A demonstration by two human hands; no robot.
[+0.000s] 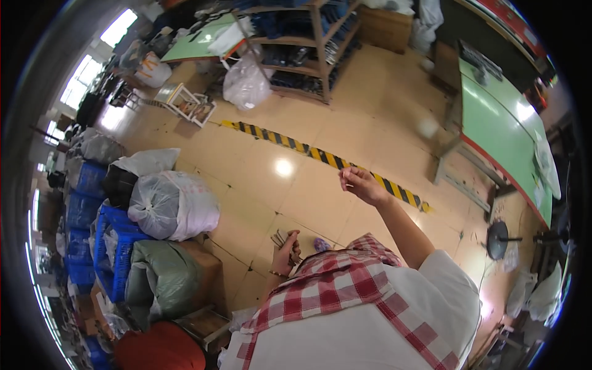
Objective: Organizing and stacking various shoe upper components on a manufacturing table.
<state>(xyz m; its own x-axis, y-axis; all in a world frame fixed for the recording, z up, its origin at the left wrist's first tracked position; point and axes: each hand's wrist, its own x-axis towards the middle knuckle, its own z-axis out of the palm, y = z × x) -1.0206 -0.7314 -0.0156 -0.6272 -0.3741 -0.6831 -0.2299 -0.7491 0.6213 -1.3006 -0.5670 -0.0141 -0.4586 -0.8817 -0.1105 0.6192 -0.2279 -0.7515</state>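
Observation:
My left hand (286, 254) is low in front of my body, its fingers closed round a small bunch of thin, greyish-brown strips (279, 237). The ends of the strips stick out past my fingers; their exact kind is too small to make out. Out ahead and to the right, over the striped floor tape, my right hand (365, 185) is raised with its fingers curled in. Whatever those fingers may hold is hidden. A red and white checked apron (320, 290) covers my front, and a purple patterned shoe (321, 245) shows below it.
Yellow and black tape (290, 142) crosses the tiled floor. On the left stand stuffed plastic bags (179, 206), a blue crate (114, 259) and a red-topped stool (160, 348). A green table (493, 117) is at right, a loaded shelf rack (320, 55) ahead, and a fan-like round base (497, 240) near the table.

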